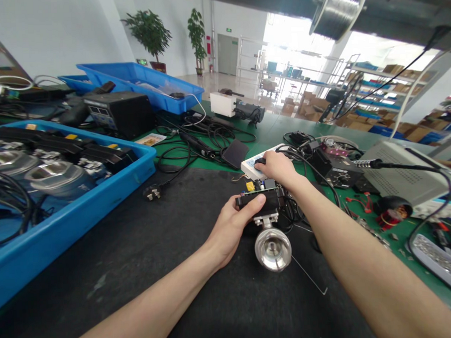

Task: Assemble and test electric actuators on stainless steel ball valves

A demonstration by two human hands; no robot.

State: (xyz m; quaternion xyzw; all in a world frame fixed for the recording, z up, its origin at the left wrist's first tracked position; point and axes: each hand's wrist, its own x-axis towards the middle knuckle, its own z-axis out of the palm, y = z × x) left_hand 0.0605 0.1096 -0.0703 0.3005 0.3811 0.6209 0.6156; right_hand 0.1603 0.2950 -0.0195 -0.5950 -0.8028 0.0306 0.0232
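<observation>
My left hand [231, 223] is closed around the black housing of a motorised valve [273, 250], with the thumb along the housing's near side. The housing's top is uncovered and shows a circuit board with a yellow component [250, 186]. The valve's round metal opening faces me below the housing. Just beyond it, my right hand [281, 167] reaches over a white box [249, 171] with a panel on top. Its fingers are closed on a small black knob-like part [260, 161] at that panel; the fingertips are partly hidden.
A blue bin [136, 178] of similar valves stands at the left on the black mat [140, 272]. Behind are a black power unit [120, 114], another blue bin [132, 81] and tangled cables. A soldering iron [371, 163], grey instrument [394, 176] and screw tray [438, 259] lie right.
</observation>
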